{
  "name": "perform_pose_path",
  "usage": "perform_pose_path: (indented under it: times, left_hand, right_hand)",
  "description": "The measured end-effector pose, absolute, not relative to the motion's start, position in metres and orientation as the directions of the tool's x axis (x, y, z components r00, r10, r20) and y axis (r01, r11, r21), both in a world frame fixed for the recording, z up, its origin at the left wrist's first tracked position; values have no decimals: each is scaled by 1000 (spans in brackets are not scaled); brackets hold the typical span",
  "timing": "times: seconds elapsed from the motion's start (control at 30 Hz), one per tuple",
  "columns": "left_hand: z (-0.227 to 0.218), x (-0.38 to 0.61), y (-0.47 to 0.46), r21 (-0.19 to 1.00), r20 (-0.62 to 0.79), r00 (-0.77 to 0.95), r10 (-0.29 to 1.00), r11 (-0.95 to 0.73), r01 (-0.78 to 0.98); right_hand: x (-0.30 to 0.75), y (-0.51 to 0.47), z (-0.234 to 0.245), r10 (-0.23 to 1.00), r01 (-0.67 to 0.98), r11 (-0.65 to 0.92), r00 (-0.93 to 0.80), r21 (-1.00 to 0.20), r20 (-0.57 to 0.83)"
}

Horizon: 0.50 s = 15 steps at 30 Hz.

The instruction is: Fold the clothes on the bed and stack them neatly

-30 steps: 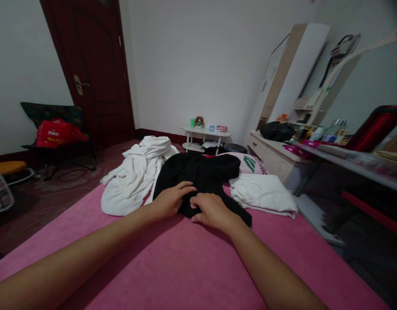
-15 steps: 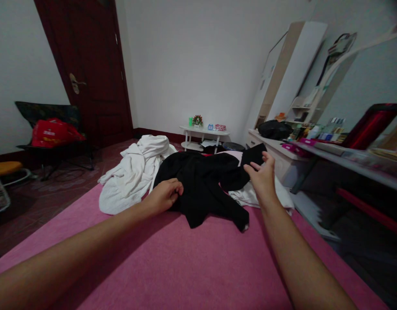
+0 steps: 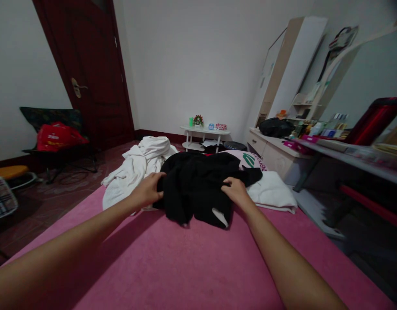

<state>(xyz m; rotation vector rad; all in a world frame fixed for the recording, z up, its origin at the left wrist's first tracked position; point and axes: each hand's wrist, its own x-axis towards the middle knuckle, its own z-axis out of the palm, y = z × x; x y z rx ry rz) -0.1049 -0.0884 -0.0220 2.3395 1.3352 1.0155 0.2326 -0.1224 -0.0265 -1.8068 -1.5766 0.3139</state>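
Observation:
A crumpled black garment (image 3: 198, 176) with sleeves lies across the far part of a pink bed cover (image 3: 185, 258). At its left edge, my left hand (image 3: 149, 189) grips the dark cloth between thumb and fingers. My right hand (image 3: 235, 191) pinches the garment on its right side. A pale patch shows at the garment's near edge. Rumpled white cloth (image 3: 133, 172) is heaped to the left, partly behind my left hand. To the right lies a folded white cloth (image 3: 272, 193), with a pale pink item bearing a green mark (image 3: 249, 160) behind it.
Against the far wall stands a small white table (image 3: 204, 130) with little items on it. A dresser (image 3: 272, 146) and a cluttered desk (image 3: 353, 159) line the right side. On the left, a folding chair (image 3: 52, 112) holds a red bag (image 3: 60, 137) near the dark door.
My right hand has moved left and nearer, from the raised sleeve to the garment's right side. My left hand has shifted slightly left. The black garment is more bunched together, uncovering the green mark.

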Motion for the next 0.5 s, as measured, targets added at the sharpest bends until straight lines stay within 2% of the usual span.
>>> perform_pose_path:
  times: [0.07, 0.1, 0.17, 0.3, 0.4, 0.43, 0.47, 0.5]
  left_hand:
    - [-33, -108, -98, 331, 352, 452, 820, -560, 759]
    - [-38, -109, -102, 271, 314, 470, 825, -552, 788]
    - [-43, -106, -109, 228, 249, 495, 832, -547, 805]
    - [-27, -95, -109, 208, 110, 603, 790, -612, 763]
    - [20, -94, -90, 131, 2, 627, 779, -622, 772]
    - [40, -98, -79, 104, 33, 607, 794, -607, 788]
    - [60, -103, -66, 64, 122, 553, 824, -563, 824]
    - [78, -110, -52, 22, 271, 460, 846, -483, 875]
  right_hand:
    - [249, -116, -26, 900, 595, 13, 344, -804, 269]
    - [255, -114, -26, 888, 528, 20, 380, -849, 258]
    - [262, -113, -27, 891, 479, 19, 390, -878, 232]
    - [257, -115, -30, 936, 640, -2, 271, -768, 224]
    - [251, -117, -31, 966, 732, 6, 172, -681, 193]
    - [250, -118, -31, 972, 747, -1, 157, -664, 176]
    - [249, -118, -31, 975, 758, -11, 151, -652, 160]
    - [248, -118, -31, 978, 766, -16, 145, -642, 148]
